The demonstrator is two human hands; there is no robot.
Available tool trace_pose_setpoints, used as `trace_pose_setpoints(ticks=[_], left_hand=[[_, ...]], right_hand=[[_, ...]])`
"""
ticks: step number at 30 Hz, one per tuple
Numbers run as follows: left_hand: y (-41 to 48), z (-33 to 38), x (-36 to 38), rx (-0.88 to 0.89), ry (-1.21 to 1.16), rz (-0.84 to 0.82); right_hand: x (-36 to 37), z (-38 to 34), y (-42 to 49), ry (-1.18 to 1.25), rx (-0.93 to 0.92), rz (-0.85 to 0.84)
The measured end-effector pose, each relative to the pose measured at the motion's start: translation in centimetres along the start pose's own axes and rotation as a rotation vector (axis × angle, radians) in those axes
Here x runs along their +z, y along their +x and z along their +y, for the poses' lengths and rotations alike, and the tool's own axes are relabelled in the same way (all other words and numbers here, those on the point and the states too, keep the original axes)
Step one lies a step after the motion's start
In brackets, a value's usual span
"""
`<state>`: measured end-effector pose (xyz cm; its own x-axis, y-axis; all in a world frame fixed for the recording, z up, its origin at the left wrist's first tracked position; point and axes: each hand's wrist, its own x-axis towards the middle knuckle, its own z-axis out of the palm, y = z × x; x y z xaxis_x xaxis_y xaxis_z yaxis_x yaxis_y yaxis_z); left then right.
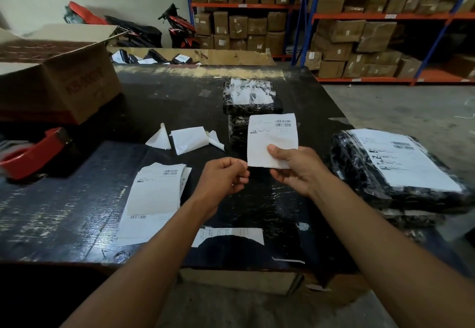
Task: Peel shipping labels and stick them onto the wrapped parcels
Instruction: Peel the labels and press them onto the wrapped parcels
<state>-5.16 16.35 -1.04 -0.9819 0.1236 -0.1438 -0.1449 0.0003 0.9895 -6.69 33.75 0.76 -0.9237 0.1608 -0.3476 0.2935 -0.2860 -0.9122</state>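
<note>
A white shipping label with a barcode at its top is held up over the black table. My right hand grips its lower right part, thumb on the front. My left hand pinches the label's lower left corner with curled fingers. Behind the label lie two black wrapped parcels, the farther one carrying a crumpled white label. A stack of labelled black parcels sits at the right. A pile of unpeeled labels lies left of my left hand.
Peeled white backing sheets lie mid-table. A red tape dispenser and an open cardboard box stand at the left. A torn label strip lies near the front edge. Shelves of cartons fill the background.
</note>
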Motion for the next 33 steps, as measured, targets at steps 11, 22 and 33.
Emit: trace_pose_setpoints(ticks=[11, 22, 33], left_hand=[[-0.4, -0.2, -0.4, -0.052, -0.02, -0.024], [-0.9, 0.0, -0.3, -0.007, -0.115, -0.095], [-1.4, 0.6, 0.3, -0.007, -0.244, -0.133]], right_hand=[[0.4, 0.3, -0.5, -0.011, 0.012, -0.005], [0.5, 0.2, -1.0, -0.013, 0.057, -0.005], [1.0, 0.4, -3.0, -0.546, -0.183, -0.015]])
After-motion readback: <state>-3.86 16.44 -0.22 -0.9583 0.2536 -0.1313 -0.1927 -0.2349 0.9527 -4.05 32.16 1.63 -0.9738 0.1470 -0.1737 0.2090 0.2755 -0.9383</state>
